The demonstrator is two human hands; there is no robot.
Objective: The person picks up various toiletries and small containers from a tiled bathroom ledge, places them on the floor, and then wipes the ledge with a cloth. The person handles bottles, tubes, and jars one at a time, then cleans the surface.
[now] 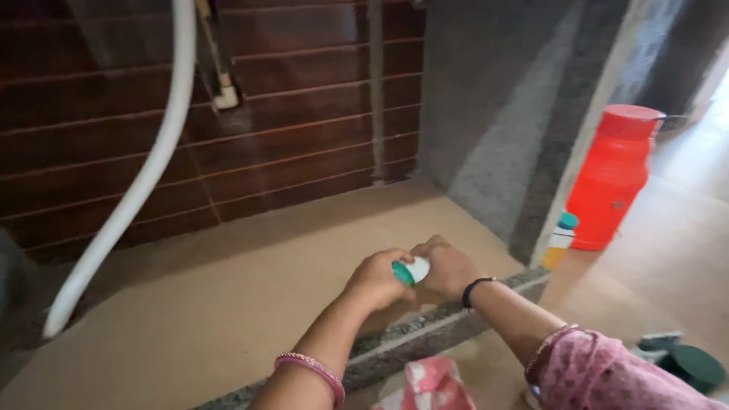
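Both hands meet over the near stone ledge (448, 323): the left hand (377, 279) is closed on the green cap (402, 272) of a small white bottle (418, 267), which the right hand (448, 267) wraps. The cap appears to be mid-twist, though fingers hide the joint. If it gives suddenly, the bottle could slip or spill onto the tan floor (228, 304).

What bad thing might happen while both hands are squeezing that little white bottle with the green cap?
1. The left hand grips the green cap of the small bottle held by the right hand; if the cap comes loose, liquid might spill on the tan floor.
2. The bottle is in mid-air above the stone ledge; a slip may drop it.
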